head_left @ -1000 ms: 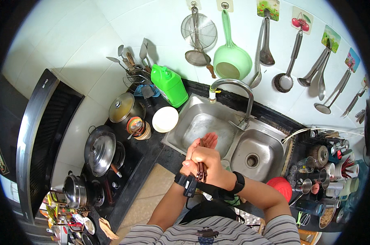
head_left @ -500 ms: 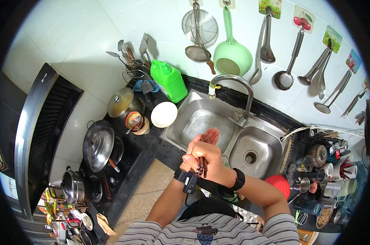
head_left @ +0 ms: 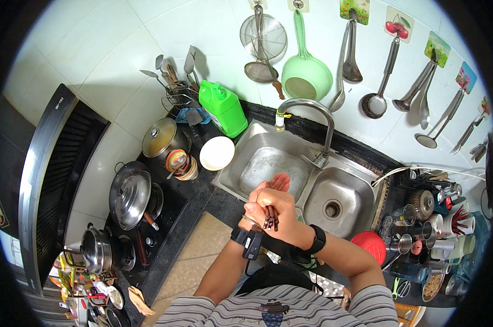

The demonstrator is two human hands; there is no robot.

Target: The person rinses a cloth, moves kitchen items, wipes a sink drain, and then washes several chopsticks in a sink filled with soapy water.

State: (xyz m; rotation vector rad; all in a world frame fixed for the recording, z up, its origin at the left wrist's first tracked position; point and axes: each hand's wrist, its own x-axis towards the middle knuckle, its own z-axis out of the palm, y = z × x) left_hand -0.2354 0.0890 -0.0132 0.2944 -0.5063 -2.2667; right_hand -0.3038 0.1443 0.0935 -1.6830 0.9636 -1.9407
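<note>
Both hands meet in front of the left sink basin [head_left: 245, 163], around a bundle of dark brown chopsticks [head_left: 271, 219]. My right hand [head_left: 282, 210], with a black watch at its wrist, is closed round the bundle. Chopstick ends stick out of the fist toward me. Beneath it, my left hand [head_left: 279, 182] is stretched out, its fingers flat and extended toward the basin. The chopsticks' far part lies against the left palm, mostly hidden by the right hand. A black device is strapped to my left wrist. A curved faucet [head_left: 329, 122] stands behind the basin.
A smaller sink basin [head_left: 360, 200] lies right. A white bowl [head_left: 217, 153] and green jug [head_left: 222, 109] stand left of the sink, near a lidded wok [head_left: 131, 195]. Ladles and a green dipper [head_left: 308, 73] hang on the wall. A red round object [head_left: 369, 246] sits near my right forearm.
The chopstick ends have shifted slightly and look more bunched below the right fist. Both hands stay together in nearly the same place; the whole view has moved a little.
</note>
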